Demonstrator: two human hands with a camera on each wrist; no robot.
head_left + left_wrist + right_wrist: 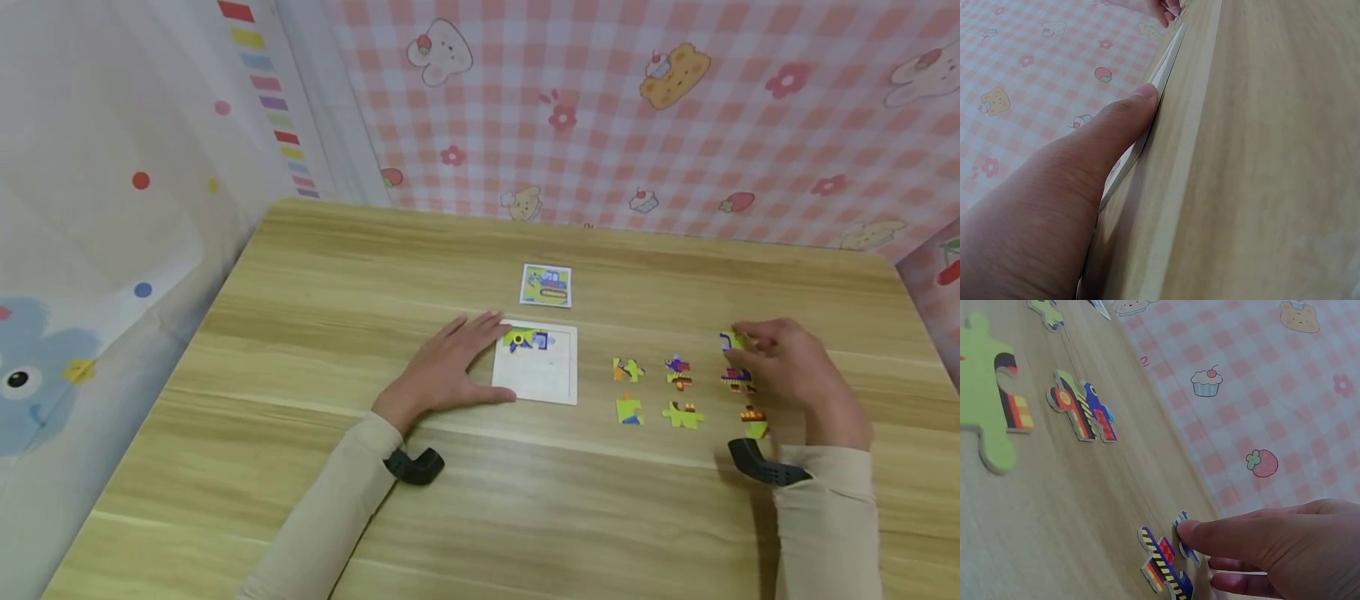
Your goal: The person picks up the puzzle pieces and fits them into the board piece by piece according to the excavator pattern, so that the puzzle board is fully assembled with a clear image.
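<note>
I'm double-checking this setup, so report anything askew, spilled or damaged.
Nothing stands out: the loose puzzle pieces lie in rough rows, the white tray rests flat on the table, and no spill or damage shows.

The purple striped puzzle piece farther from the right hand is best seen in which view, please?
The right wrist view: the striped piece appears whole and large, stripes clear. The head view shows it small; I can't make it out in the left wrist view.
</note>
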